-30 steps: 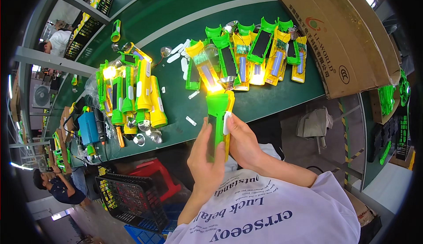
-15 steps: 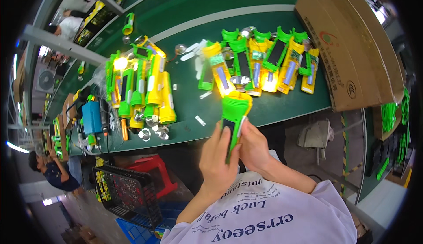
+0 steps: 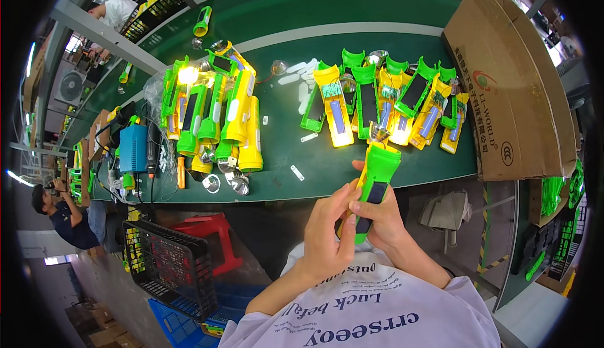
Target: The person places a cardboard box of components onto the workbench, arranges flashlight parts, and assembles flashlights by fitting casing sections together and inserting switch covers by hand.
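Observation:
A green and yellow flashlight body (image 3: 381, 164) with a dark panel on its handle is held between my two hands, wide end pointing away from me. My left hand (image 3: 328, 223) grips its handle from the left, thumb and fingers closed on it. Around the lower handle from the right closes my right hand (image 3: 385, 215). Just beyond the wide end is a shiny reflector (image 3: 378, 133); whether it touches the body I cannot tell. Behind it lie several opened flashlight halves, among them a yellow half (image 3: 336, 112) with a circuit board and battery.
Flashlights (image 3: 234, 115) are heaped on the green bench (image 3: 277, 172) at left, beside loose reflectors (image 3: 238, 184), an orange-handled tool (image 3: 181, 172) and a blue box (image 3: 132, 149). A cardboard box (image 3: 497, 96) stands at right. Below are a black crate (image 3: 170, 266) and a red stool (image 3: 217, 238).
The flashlight body has moved right with both hands and now leans to the right. My right thumb now lies across its front, and my left hand has shifted to its side. The view has shifted slightly.

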Motion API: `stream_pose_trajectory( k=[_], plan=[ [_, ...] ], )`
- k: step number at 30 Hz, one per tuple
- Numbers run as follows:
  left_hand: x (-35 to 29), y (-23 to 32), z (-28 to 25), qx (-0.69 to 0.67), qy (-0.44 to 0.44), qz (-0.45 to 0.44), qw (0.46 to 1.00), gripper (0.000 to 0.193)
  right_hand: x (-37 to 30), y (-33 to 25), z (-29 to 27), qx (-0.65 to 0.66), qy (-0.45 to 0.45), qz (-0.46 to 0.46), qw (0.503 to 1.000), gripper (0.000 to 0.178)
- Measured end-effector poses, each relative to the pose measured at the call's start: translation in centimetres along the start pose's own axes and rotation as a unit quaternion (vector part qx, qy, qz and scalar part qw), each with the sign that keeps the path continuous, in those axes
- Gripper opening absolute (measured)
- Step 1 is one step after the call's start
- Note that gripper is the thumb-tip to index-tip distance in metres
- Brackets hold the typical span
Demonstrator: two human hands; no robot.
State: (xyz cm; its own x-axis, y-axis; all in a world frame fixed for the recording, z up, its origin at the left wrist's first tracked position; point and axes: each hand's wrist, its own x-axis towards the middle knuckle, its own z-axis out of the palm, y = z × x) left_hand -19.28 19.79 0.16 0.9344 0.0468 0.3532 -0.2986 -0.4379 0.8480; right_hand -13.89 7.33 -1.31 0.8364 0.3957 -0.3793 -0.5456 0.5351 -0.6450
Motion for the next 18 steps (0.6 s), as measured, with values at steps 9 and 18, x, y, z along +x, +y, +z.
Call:
stream_pose_trajectory(
  k=[9, 18],
  plan=[
    [6.1, -4.7, -3.0, 0.06, 0.026, -0.004, 0.998, 0.014, -1.1, -1.2, -2.7, 0.018, -0.019, 0.008, 1.0, 0.067],
    [18.5, -14.0, -4.7, 0.361, -0.112, -0.072, 0.923, 0.017, -1.3, -1.9, -3.3, 0.031, -0.056, -0.01, 0.998, 0.068]
  ],
)
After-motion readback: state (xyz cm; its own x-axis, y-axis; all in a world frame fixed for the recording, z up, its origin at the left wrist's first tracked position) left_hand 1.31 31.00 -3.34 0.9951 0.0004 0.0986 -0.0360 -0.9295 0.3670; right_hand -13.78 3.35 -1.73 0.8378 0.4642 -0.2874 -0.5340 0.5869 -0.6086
